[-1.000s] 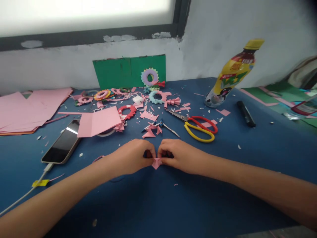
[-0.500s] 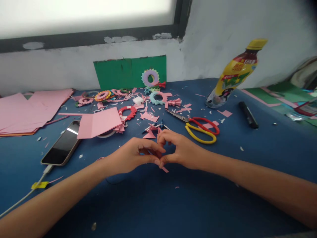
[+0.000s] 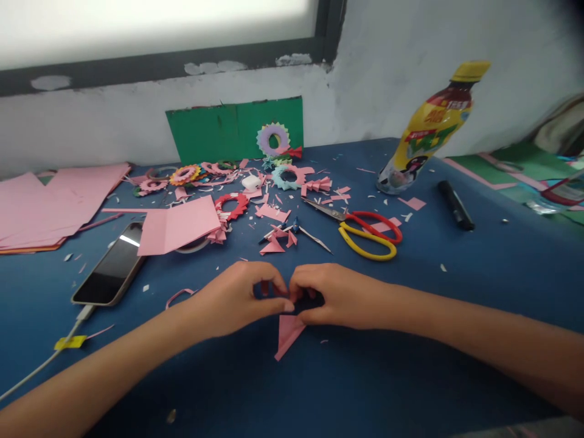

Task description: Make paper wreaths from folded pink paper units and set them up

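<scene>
Well, from the head camera I'm bringing both hands together over the blue table (image 3: 246,383), fingertips almost meeting. My right hand (image 3: 337,296) is curling into a loose loop, with the thumb and fingers closing on the upper right edge of a folded pink paper (image 3: 287,336). My left hand (image 3: 244,298) is bending its index finger above an outstretched thumb, leaving a gap behind the tips; its thumb tip is lying right at the paper's top edge (whether it is pinching anything, I can't tell). The paper itself is hanging just below my grip, its narrow point aiming down towards me.

Just beyond my fingers, some pink folded scraps (image 3: 272,246) are lying on the table. Farther off and to the right of my grip, scissors (image 3: 350,217) are resting with red and yellow handles, and past them a bottle (image 3: 424,137) is standing near a black marker (image 3: 456,207). To the left of my grip a phone (image 3: 108,267) is lying plugged in, a folded pink card (image 3: 187,226) is sitting beside it, and a red paper ring (image 3: 241,210) is lying next to that card.
</scene>
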Motion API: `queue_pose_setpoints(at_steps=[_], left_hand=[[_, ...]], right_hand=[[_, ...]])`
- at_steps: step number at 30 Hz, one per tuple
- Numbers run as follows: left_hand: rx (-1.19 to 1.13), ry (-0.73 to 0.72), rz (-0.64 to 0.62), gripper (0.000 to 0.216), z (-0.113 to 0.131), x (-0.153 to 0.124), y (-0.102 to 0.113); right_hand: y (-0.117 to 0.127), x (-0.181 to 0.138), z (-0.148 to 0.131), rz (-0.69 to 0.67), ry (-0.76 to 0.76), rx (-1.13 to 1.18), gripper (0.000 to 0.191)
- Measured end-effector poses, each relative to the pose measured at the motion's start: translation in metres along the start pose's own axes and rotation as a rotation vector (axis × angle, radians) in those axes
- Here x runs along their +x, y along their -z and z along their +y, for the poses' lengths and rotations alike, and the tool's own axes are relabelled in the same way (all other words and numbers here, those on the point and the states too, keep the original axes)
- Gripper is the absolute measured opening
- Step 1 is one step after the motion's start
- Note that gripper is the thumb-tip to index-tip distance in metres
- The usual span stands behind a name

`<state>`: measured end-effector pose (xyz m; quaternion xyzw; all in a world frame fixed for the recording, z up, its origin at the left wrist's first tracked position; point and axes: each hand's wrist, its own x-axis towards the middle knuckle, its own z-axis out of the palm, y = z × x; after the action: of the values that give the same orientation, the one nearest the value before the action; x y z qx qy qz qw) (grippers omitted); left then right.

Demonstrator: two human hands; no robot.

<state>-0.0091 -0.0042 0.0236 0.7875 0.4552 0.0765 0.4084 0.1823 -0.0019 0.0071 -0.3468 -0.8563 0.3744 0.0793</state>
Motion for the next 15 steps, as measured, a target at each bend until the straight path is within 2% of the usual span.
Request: queue_pose_setpoints(at_steps=[4,6,12,15], left_hand=[[0.205,0.079,-0.044,0.027,0.006,-0.007,-0.012],[0.236,0.106,-0.046,0.022,0.008,-0.009,-0.017],[0.150,0.116,-0.074,0.013,0.010,-0.011,-0.018],[0.031,0.117,-0.068,0.010,0.011,-0.010,-0.014]], right_hand=[[-0.004,0.001,0.003,-0.004,0.025,-0.023,0.012],[-0.004,0.001,0.002,-0.009,0.030,-0.039,0.010],[0.003,-0.001,0.000,-0.082,0.075,-0.014,0.016],[0.005,-0.002,0.000,-0.098,0.075,0.042,0.011]])
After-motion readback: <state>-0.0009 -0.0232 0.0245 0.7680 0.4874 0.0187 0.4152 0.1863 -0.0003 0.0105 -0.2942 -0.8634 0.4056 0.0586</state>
